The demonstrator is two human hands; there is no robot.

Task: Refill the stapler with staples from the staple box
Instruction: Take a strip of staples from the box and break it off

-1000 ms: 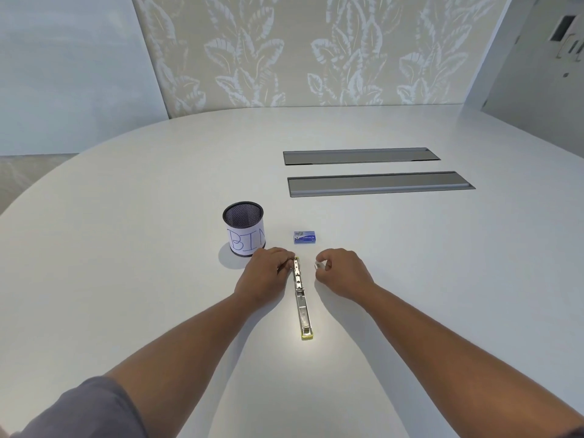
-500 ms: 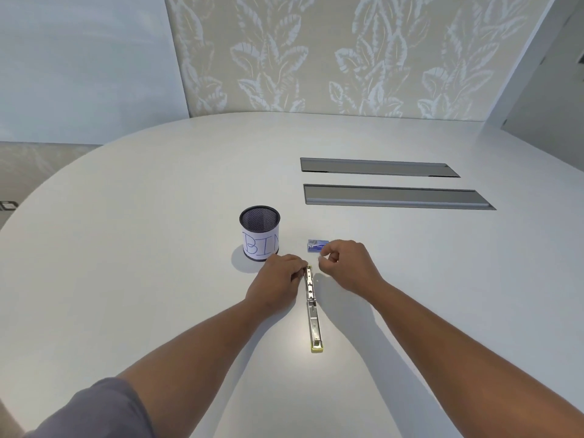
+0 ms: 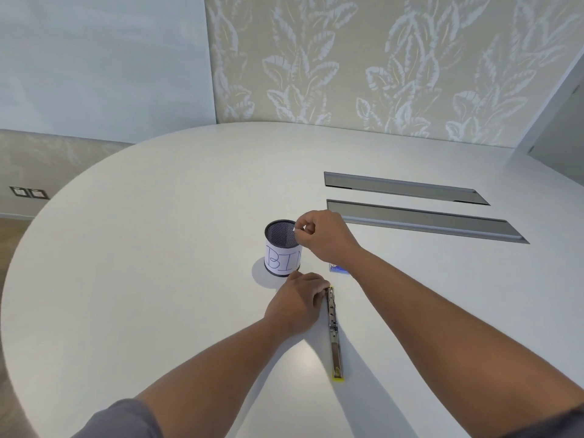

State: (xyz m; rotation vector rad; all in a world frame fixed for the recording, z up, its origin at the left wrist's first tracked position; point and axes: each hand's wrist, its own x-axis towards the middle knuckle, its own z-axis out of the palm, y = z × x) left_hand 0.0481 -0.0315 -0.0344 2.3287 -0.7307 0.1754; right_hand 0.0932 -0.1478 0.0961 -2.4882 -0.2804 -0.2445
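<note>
The stapler point(image 3: 334, 330) lies opened flat on the white table, a long metal strip with a yellow tip at its near end. My left hand point(image 3: 297, 303) rests on the table and presses the stapler's far end with its fingertips. My right hand point(image 3: 322, 237) hovers over the rim of the black mesh cup labelled "BIN" point(image 3: 282, 252), pinching a tiny pale item between thumb and forefinger; what the item is cannot be made out. The blue staple box point(image 3: 338, 269) lies mostly hidden behind my right forearm.
Two long grey cable hatches point(image 3: 420, 218) are set into the table point(image 3: 158, 279) beyond the cup, at the right. A patterned wall panel stands behind the table's far edge.
My right hand has risen from beside the stapler and moved left and away, over the mesh cup, still pinching the small item. My left hand stays on the stapler.
</note>
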